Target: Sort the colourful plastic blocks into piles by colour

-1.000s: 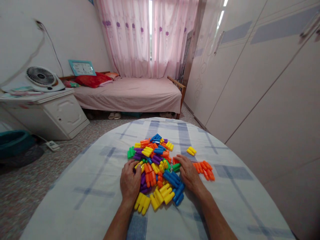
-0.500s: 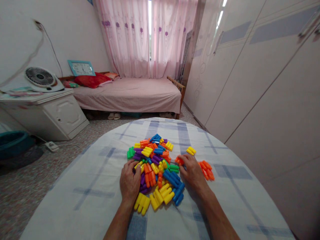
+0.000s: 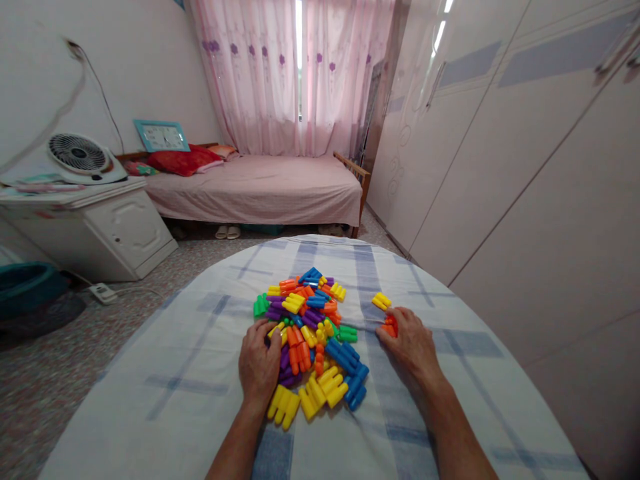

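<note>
Both palm-down: left hand (image 3: 260, 363), right hand (image 3: 413, 347).

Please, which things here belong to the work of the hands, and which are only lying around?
In use: pile of coloured plastic blocks under the left hand; orange blocks under the right hand; lone yellow block; checked tablecloth.
Lying about: fan, bed, slippers, framed clock, wardrobe.
</note>
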`<state>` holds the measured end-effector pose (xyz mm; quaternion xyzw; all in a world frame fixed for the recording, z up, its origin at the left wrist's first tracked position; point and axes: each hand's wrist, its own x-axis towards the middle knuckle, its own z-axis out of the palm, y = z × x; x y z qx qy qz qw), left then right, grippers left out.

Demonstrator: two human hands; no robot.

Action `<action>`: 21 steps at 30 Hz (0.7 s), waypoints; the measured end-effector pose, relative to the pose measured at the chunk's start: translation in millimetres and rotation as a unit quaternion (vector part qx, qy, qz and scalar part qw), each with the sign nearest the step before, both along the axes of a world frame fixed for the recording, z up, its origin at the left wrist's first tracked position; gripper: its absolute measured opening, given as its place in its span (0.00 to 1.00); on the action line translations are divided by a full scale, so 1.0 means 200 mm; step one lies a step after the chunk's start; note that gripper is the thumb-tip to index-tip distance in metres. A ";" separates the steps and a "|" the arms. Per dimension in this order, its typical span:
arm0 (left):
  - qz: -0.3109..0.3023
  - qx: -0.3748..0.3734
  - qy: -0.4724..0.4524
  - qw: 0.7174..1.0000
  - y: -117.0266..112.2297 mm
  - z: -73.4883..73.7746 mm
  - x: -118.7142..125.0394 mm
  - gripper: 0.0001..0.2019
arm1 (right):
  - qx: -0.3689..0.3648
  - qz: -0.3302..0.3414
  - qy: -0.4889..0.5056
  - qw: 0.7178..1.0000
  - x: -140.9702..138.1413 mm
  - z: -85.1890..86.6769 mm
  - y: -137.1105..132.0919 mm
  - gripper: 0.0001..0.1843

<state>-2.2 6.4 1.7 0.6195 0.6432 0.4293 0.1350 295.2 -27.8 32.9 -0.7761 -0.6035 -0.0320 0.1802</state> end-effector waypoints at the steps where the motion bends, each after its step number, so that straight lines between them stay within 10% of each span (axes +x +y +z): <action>1: 0.000 0.001 -0.001 1.000 0.00 0.00 0.00 0.15 | -0.009 -0.006 0.000 1.000 0.00 0.01 0.00 0.17; 7: 0.001 0.002 0.003 1.000 0.00 -0.01 0.00 0.15 | 0.040 -0.007 -0.029 0.999 0.01 0.03 -0.02 0.12; 12: -0.004 0.000 0.009 1.000 0.00 -0.01 0.00 0.15 | 0.096 0.125 0.033 0.987 -0.09 0.03 0.03 0.11; 21: 0.001 -0.001 0.000 1.000 0.00 0.00 0.00 0.14 | 0.020 0.232 0.146 0.962 -0.25 -0.01 0.02 0.10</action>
